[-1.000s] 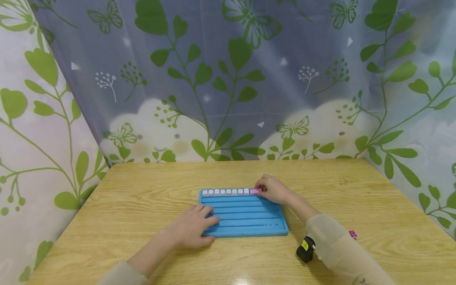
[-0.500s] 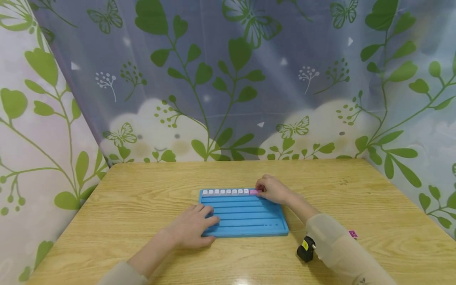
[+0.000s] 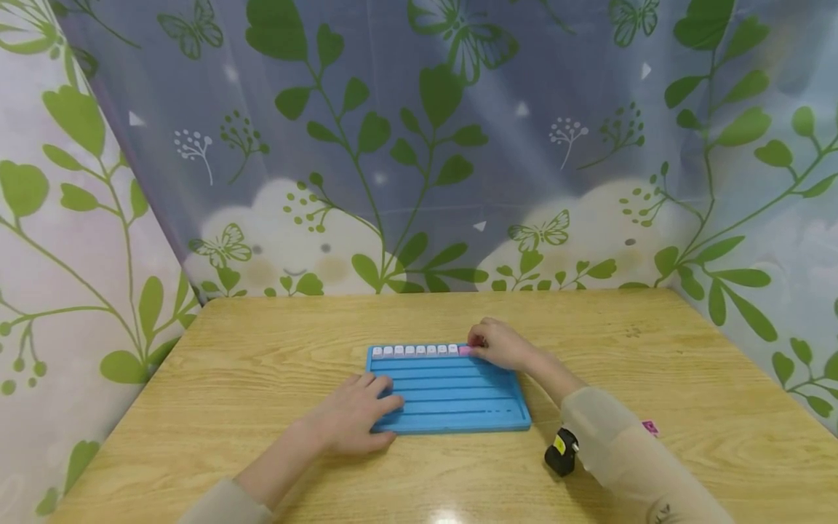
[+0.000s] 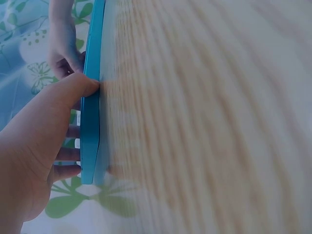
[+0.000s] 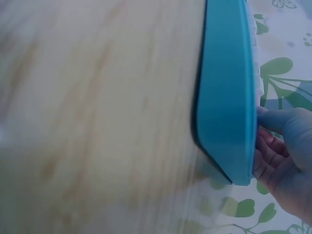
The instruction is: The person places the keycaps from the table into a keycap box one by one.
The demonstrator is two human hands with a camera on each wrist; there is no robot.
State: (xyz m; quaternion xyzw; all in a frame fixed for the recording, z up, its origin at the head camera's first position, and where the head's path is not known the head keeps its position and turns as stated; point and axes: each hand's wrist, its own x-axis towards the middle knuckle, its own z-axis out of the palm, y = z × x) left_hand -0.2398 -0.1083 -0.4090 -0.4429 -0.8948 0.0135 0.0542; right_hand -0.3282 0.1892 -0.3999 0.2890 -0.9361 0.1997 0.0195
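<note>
A blue keyboard-shaped tray with long grooves lies on the table. White keycaps line its far groove, and a pink keycap follows at their right end. My right hand has its fingers bent down at the tray's far right corner, pinching a pink piece that they partly hide. My left hand rests on the tray's near left part with fingers spread. In the left wrist view, its thumb touches the tray's near edge. The right wrist view shows the right thumb by the tray's top edge.
On the wooden table, a small black object with a yellow label stands near the right forearm. A small pink-purple piece lies beyond that sleeve. A leaf-patterned curtain hangs behind the table.
The pink piece at the end of the row has gone from slightly slanted to level with the white keycaps, and less of it shows. Both hands stay nearly in place.
</note>
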